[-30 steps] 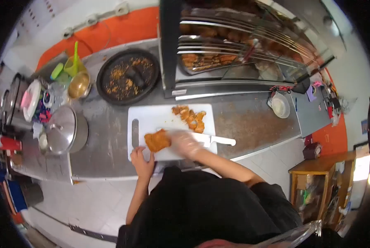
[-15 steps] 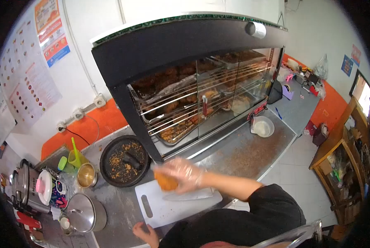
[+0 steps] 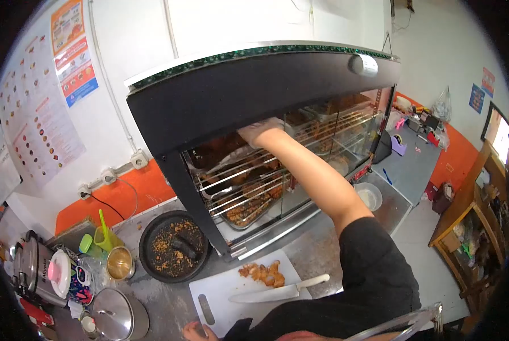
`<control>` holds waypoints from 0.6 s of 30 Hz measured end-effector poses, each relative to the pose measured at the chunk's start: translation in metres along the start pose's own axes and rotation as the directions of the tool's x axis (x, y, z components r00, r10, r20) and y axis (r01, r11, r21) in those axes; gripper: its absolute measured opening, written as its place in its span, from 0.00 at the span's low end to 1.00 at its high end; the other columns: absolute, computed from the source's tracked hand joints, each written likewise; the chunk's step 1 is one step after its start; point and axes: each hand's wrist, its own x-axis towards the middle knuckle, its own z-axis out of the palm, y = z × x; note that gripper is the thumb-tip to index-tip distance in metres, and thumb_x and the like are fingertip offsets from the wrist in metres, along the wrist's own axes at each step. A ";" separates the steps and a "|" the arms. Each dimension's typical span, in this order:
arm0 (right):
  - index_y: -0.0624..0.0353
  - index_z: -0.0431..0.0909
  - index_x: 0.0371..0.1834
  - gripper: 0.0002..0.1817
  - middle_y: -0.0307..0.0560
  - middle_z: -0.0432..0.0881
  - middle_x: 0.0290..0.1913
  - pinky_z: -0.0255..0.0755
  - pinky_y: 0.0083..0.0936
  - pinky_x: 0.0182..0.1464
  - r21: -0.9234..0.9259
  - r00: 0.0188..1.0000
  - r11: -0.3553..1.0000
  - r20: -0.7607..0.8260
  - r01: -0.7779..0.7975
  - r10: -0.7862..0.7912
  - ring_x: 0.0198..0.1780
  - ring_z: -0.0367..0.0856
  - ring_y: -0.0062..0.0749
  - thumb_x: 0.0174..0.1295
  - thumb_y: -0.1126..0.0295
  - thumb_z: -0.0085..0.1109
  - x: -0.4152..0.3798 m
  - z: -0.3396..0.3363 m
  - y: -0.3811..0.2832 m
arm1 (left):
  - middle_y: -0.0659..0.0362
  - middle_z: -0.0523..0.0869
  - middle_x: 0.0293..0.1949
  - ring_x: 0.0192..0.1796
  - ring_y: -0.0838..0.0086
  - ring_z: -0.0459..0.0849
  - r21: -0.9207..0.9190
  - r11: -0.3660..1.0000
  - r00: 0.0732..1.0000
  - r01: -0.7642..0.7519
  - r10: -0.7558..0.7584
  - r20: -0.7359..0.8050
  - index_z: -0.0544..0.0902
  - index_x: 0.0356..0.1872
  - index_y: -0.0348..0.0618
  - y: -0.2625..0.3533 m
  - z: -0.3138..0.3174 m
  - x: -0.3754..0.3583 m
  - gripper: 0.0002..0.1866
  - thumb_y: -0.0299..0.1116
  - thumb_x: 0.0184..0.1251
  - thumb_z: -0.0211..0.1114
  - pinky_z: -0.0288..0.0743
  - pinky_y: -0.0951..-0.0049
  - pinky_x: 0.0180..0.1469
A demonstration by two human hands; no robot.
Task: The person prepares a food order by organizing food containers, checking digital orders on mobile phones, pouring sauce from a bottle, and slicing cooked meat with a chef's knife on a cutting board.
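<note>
While a lidded pot point(image 3: 121, 316) and a broad mortar point(image 3: 146, 258) holding crumbs and a pestle point(image 3: 184, 246) stand at the left, outside the arm's path, the points of note lie further right. The left hand point(image 3: 200, 332) is low by the near left corner of the board point(image 3: 227, 315) and cut off by the edge of view; nothing is seen in its grasp, but how far it is open, and whether it touches the board, cannot be told. It is judged best kept there, away from the blade. Brown food point(image 3: 209, 157) sits on the upper level of the cabinet point(image 3: 254, 94), left of the right hand point(image 3: 264, 131). That hand, in a clear glove, is inside the opening beneath the top panel, fingers hidden; its spread and any hold cannot be established. Good practice calls for a low wrist under the panel, a forearm clear of the glass point(image 3: 354, 128), and gloved fingers touching food alone. Cut pieces point(image 3: 266, 274) lie on the board's far side, beyond the knife point(image 3: 280, 292), whose handle juts past the right edge near the black sleeve point(image 3: 374, 250). Risk noted: the sleeve could catch that handle; it should be kept high.
</note>
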 end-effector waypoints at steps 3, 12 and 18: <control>0.50 0.52 0.69 0.27 0.50 0.51 0.70 0.51 0.44 0.67 -0.189 0.987 0.982 0.152 -0.017 0.046 0.70 0.51 0.46 0.67 0.59 0.34 -0.010 -0.016 0.017 | 0.51 0.75 0.36 0.40 0.60 0.73 0.050 0.995 0.995 -0.081 0.079 0.055 0.77 0.34 0.42 -0.044 0.010 -0.009 0.14 0.26 0.40 0.64 0.68 0.65 0.42; 0.45 0.51 0.69 0.37 0.48 0.50 0.71 0.47 0.44 0.69 0.235 0.991 0.970 0.131 -0.066 0.036 0.71 0.48 0.46 0.58 0.47 0.48 0.033 0.047 0.106 | 0.50 0.74 0.35 0.41 0.59 0.73 -0.015 1.000 0.997 -0.017 0.018 0.075 0.76 0.30 0.43 -0.040 0.010 0.010 0.11 0.26 0.39 0.63 0.66 0.62 0.45; 0.48 0.55 0.68 0.43 0.51 0.52 0.70 0.47 0.47 0.68 0.052 0.907 0.995 0.417 -0.090 0.061 0.70 0.49 0.49 0.49 0.45 0.58 0.038 0.027 0.067 | 0.49 0.73 0.36 0.41 0.58 0.73 0.000 1.000 0.997 -0.010 0.010 0.077 0.76 0.29 0.42 -0.004 0.004 0.017 0.11 0.25 0.39 0.63 0.65 0.60 0.47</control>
